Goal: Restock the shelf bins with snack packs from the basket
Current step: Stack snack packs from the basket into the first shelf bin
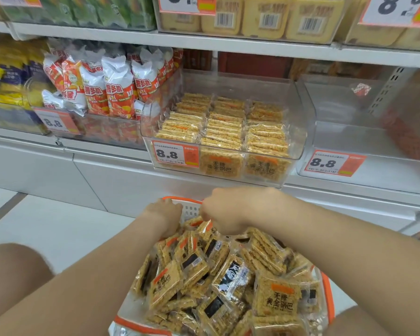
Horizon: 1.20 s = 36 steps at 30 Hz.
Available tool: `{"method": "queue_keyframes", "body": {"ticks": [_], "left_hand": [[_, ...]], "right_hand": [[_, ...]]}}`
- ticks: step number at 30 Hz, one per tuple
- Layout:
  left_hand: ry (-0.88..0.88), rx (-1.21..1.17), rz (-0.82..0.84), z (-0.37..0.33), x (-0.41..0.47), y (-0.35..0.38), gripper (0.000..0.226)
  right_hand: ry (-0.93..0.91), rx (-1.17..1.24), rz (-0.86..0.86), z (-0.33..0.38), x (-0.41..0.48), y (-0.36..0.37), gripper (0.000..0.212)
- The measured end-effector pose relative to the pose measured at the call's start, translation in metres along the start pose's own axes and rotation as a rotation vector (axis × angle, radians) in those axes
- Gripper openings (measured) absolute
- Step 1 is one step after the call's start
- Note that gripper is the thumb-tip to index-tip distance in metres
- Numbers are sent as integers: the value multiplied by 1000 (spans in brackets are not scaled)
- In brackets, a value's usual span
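Both hands in the basket [328, 297]
My right hand [224, 213] pinches a snack pack [205, 227] at the far end; left hand [164, 218] sits just beside it (fingers buried, can't tell its grip).

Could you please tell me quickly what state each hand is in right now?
Left hand: fingers hidden down in the basket; cannot be told.
Right hand: closed, pinching a pack.

Golden-yellow snack packs [275, 298] with orange labels fill a white, orange-rimmed basket [329, 297] below orange-white price tags [175, 154].
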State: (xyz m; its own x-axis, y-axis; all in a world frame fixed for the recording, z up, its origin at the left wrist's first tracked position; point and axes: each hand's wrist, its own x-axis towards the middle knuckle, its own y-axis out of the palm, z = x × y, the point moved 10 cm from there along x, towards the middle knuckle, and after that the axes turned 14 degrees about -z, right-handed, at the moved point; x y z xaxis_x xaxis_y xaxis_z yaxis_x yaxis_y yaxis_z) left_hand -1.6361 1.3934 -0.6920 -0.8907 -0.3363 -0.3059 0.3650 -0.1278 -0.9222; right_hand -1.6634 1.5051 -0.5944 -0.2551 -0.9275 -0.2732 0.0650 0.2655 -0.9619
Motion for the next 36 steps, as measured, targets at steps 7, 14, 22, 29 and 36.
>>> {"method": "queue_keyframes", "body": {"ticks": [7,14,22,29,36], "left_hand": [[-30,-165,14,3,14,9,34],[-29,-228,-103,1,13,-25,28],[179,-513,-260,-29,-20,-115,24],[151,-1323,-183,-32,-54,-168,23],[83,-1400,-362,-38,-56,-192,23]], "right_hand": [[-18,-35,20,-7,6,5,38],[8,-32,42,-10,-4,-1,36],[82,-13,-84,-34,-30,-39,27],[151,346,-188,-54,-60,-62,32],[220,590,-293,-61,-93,-77,30]]}}
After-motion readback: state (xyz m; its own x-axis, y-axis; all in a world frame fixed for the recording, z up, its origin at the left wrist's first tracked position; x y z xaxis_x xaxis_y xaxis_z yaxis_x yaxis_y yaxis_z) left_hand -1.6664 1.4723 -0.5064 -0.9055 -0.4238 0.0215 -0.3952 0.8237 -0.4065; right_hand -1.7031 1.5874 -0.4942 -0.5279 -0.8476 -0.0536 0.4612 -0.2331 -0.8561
